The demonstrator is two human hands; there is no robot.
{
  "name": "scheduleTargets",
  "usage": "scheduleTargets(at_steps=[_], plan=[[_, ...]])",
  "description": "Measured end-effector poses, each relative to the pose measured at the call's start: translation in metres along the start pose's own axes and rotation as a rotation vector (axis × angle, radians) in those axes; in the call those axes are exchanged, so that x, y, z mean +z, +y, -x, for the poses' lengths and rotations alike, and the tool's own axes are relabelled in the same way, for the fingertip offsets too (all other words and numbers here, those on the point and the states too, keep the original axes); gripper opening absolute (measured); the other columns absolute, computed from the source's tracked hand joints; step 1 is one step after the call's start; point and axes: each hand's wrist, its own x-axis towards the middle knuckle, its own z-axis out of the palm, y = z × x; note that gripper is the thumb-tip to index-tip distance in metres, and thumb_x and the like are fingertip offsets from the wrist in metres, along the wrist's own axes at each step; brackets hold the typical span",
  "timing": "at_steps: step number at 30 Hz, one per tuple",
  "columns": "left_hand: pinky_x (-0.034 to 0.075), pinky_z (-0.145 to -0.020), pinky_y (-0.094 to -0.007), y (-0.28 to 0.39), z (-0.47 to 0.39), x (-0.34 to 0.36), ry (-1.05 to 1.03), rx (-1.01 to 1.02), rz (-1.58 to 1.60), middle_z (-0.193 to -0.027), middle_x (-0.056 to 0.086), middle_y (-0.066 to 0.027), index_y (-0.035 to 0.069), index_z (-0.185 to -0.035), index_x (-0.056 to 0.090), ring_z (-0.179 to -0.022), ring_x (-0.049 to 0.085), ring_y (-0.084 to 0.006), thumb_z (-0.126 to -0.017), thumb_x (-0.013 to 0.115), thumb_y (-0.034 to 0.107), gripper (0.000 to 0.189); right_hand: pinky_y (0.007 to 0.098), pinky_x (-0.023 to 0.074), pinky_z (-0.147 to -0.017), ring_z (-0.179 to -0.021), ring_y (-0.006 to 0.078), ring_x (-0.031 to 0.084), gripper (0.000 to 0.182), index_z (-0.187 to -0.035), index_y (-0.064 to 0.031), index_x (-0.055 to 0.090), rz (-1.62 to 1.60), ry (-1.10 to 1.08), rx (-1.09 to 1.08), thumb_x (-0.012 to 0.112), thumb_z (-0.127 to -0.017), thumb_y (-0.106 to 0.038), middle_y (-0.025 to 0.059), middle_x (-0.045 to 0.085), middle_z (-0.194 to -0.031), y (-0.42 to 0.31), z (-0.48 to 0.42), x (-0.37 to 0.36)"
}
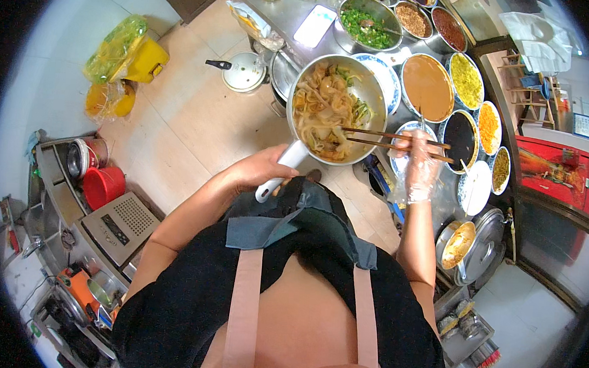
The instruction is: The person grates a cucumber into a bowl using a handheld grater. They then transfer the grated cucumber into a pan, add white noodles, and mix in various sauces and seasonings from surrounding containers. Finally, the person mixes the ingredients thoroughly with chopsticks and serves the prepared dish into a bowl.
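My left hand (265,168) grips the white handle of a metal pan (376,96), which is held up in front of me. Wide, sauced noodles (323,105) fill much of it, with shredded green vegetables (360,112) along the right side. My right hand (418,163) wears a clear plastic glove and holds a pair of wooden chopsticks (396,141). Their tips reach into the noodles. Behind the pan, a blue-and-white plate (390,84) is partly hidden. Another patterned dish (400,162) lies beneath my right hand, largely covered by it.
Right of the pan stand bowls of brown sauce (427,88), dark liquid (459,141) and chopped toppings (467,82). A metal pot of chopped green onions (367,25) and a lit phone (314,26) sit on the steel counter at the top. A lidded pot (244,72) stands at left.
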Motion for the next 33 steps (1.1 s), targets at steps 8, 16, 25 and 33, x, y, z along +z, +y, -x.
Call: scheduleTargets(at_steps=[8, 16, 25, 33], plan=[[0.047, -0.047, -0.0262, -0.003, -0.003, 0.007, -0.008, 0.04, -0.013, -0.08, 0.053, -0.0042, 0.001, -0.117, 0.044, -0.065, 0.054, -0.0114, -0.086, 0.061, 0.012, 0.037, 0.0271, 0.0504, -0.081, -0.091, 0.0156, 0.064, 0.015, -0.099, 0.0019, 0.065, 0.303, -0.334, -0.61, 0.06, -0.086, 0.006, 0.0096, 0.068, -0.1, 0.032, -0.006, 0.012], [0.047, -0.049, -0.0265, 0.003, -0.008, 0.021, -0.007, 0.06, -0.079, -0.082, 0.054, -0.0046, 0.0, -0.119, 0.044, -0.066, 0.055, -0.0122, -0.086, 0.061, 0.013, 0.04, 0.0283, 0.0488, -0.063, -0.07, 0.0162, 0.06, 0.024, -0.094, 0.0012, 0.063, -0.162, 0.086, -0.066, 0.056, -0.094, -0.022, 0.0085, 0.065, -0.084, 0.094, -0.063, 0.002], [0.047, -0.065, -0.0287, -0.002, -0.026, 0.041, 0.037, 0.07, -0.098, -0.087, 0.055, -0.005, -0.001, -0.119, 0.046, -0.077, 0.055, -0.0133, -0.084, 0.063, 0.015, 0.042, 0.0352, 0.0535, -0.06, -0.064, 0.022, 0.063, 0.031, -0.091, -0.0007, 0.061, -0.491, -0.019, 0.25, 0.052, -0.095, -0.03, 0.0111, 0.063, -0.077, 0.026, -0.057, 0.017], [0.049, -0.047, -0.0244, 0.008, -0.035, 0.069, 0.098, 0.092, 0.19, -0.077, 0.054, -0.0022, 0.001, -0.125, 0.044, -0.061, 0.055, -0.0101, -0.084, 0.065, 0.017, 0.049, 0.0305, 0.0542, -0.064, -0.069, 0.0187, 0.066, 0.03, -0.094, 0.0046, 0.065, -0.138, 0.013, -0.073, 0.051, -0.096, -0.022, 0.0144, 0.068, -0.081, 0.034, -0.069, -0.032]])
